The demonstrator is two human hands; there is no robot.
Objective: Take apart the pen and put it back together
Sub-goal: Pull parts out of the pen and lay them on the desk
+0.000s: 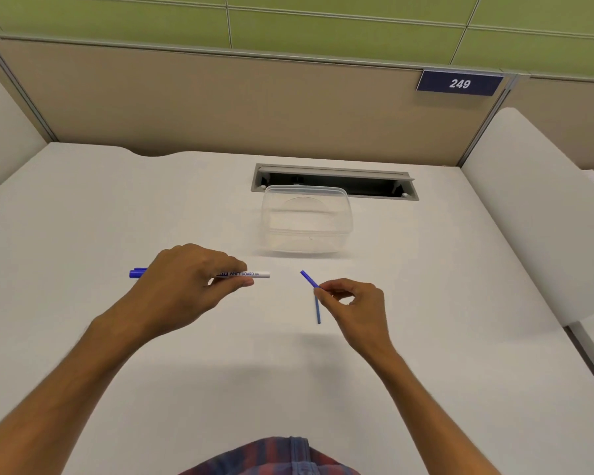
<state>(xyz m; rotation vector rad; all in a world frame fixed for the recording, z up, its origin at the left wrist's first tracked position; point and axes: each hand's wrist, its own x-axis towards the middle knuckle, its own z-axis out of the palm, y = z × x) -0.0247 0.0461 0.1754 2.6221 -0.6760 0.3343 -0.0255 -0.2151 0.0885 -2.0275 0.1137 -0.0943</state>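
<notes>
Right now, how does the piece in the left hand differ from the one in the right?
The marker barrel in the left hand is thick, white with printed lettering, and lies level. The blue refill pinched by the right hand is much thinner, plain, and looks bent or in two lengths. Both are held above the desk, and both carry blue.

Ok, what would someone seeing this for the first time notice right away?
The two hands over the white desk: the left hand holds a whiteboard marker body level, and the right hand pinches a thin blue ink stick, apart from the body. Behind them stands a clear plastic container, and a sign reading 249 hangs on the partition.
</notes>
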